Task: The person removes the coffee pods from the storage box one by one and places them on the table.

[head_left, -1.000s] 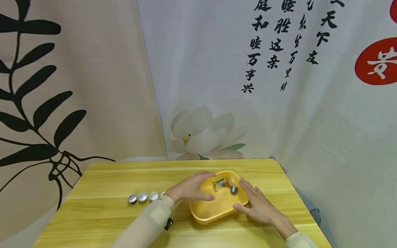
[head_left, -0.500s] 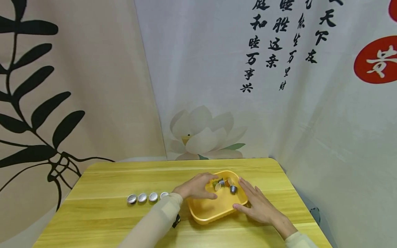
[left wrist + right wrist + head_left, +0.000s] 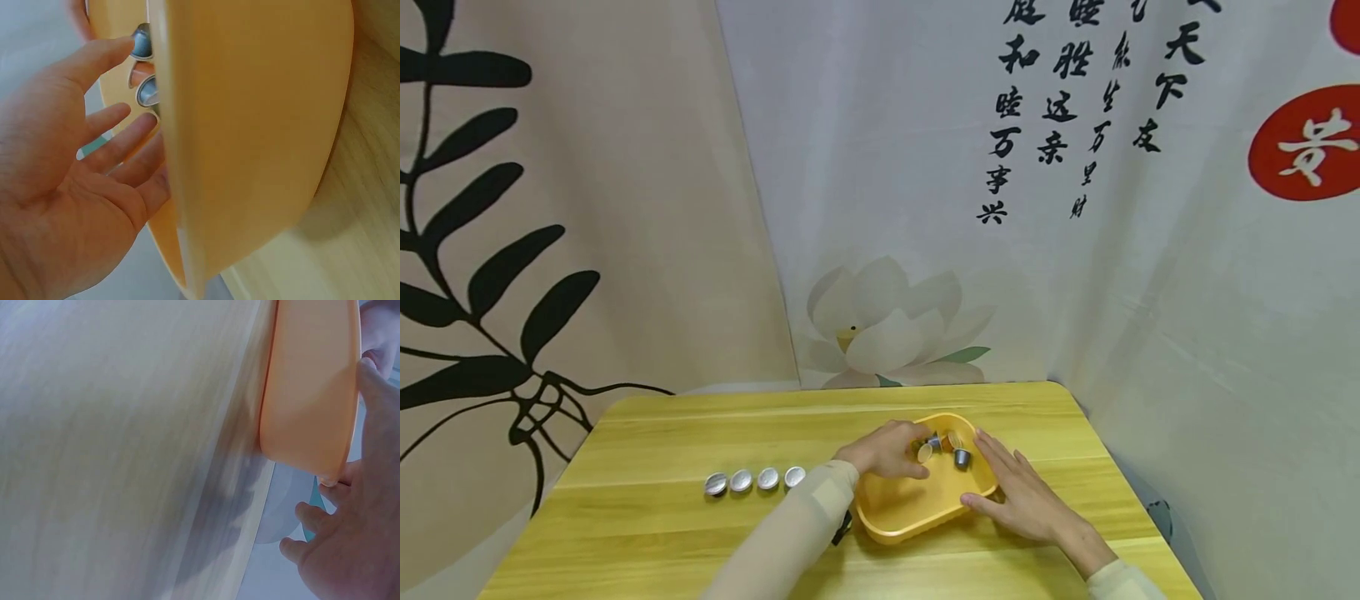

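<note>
A yellow plastic basin (image 3: 898,510) sits on the table, several small coffee capsules lying toward its far end. My left hand (image 3: 886,450) reaches over the basin's left side, fingers spread and slightly bent beside the capsules. In the left wrist view, the thumb of that hand (image 3: 69,169) is close to a dark blue capsule (image 3: 142,42); contact cannot be told. An orange capsule (image 3: 141,74) shows below it. The right hand (image 3: 1030,504) rests against the basin's right rim, with fairly straight fingers and the thumb at the near side.
Several silver-lidded capsules (image 3: 767,478) stand in a row on the wooden table (image 3: 647,517), left of the basin; the left forearm passes close to the row's right end. Printed cloth (image 3: 895,167) hangs behind the table's far edge.
My left hand has moved right and deeper into the basin, its fingertips now near the capsules at the far end. The right hand has stayed on the rim.
</note>
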{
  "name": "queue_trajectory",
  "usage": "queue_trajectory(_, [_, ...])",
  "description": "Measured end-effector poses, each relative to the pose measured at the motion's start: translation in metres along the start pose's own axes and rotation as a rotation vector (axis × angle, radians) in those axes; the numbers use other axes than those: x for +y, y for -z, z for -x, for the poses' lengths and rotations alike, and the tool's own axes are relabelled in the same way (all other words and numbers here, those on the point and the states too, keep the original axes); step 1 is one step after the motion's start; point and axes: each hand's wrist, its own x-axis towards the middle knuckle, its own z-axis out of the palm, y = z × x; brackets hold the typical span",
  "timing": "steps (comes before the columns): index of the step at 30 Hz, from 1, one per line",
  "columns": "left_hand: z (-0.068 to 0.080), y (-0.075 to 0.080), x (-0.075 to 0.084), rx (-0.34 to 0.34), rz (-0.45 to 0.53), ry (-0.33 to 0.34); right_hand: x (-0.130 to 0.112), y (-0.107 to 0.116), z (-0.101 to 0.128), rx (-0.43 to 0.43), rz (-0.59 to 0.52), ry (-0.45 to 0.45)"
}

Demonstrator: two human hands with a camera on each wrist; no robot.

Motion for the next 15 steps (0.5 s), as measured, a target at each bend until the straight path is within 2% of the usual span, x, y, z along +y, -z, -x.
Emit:
queue_trajectory(6, [-0.0042,-0.003,-0.0006,-0.007,-0.015,0.025,0.001,-0.0001,-0.0011,-0.002,0.008,-0.002])
queue_trajectory(15, [-0.0083,-0.0085,-0.0033,-0.016,-0.033,0.023,0.001,-0.0007,-0.0008,-0.005,0.014,-0.004])
